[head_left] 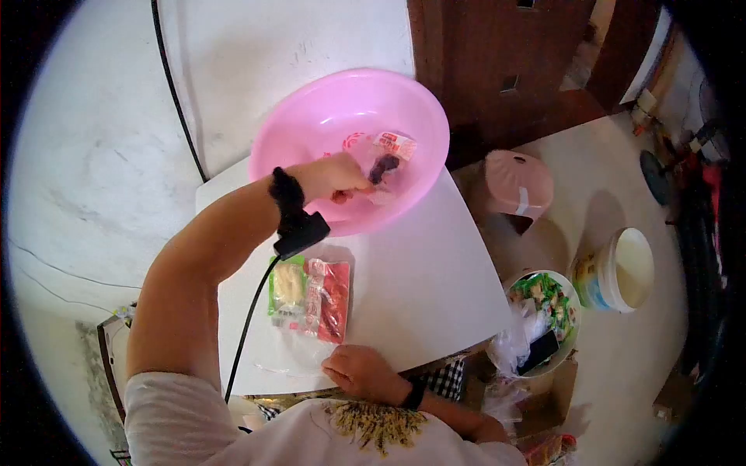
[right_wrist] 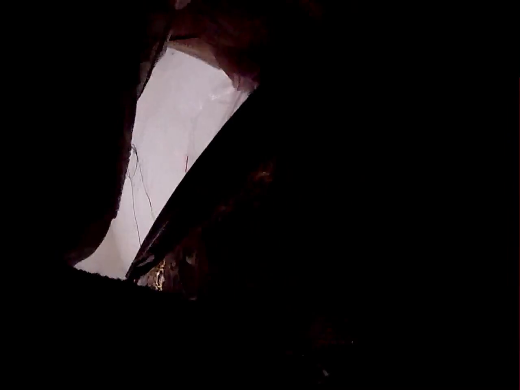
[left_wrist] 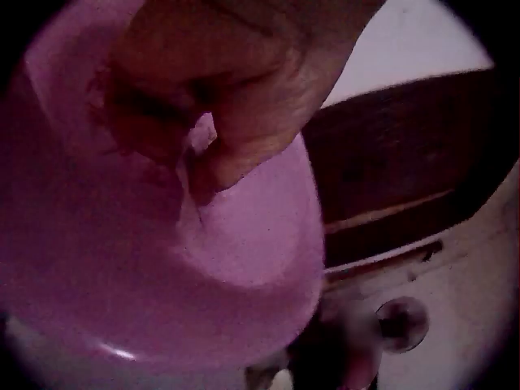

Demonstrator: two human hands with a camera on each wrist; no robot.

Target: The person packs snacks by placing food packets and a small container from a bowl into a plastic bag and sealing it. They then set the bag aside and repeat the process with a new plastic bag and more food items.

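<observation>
In the head view my left hand [head_left: 334,179] reaches into a large pink basin [head_left: 280,147]. Its fingers are curled and pinch the edge of a clear plastic packet [head_left: 381,197] that has dark contents and a red-and-white label. The left wrist view shows a thin, see-through film [left_wrist: 188,191] between thumb and fingers. My right hand [head_left: 361,373] rests loosely curled at the table's front edge, beside some clear plastic wrap [head_left: 299,353]. Just beyond it lie a red packet [head_left: 334,301] and a green-edged packet [head_left: 289,283] with pale contents.
The white table [head_left: 420,287] stands against a wall. On the floor to its right are a pink stool [head_left: 519,185], a white bucket [head_left: 622,272] and a bin [head_left: 573,299] of green scraps with a dark phone-like slab [head_left: 538,351]. A black cable hangs from the left wrist camera.
</observation>
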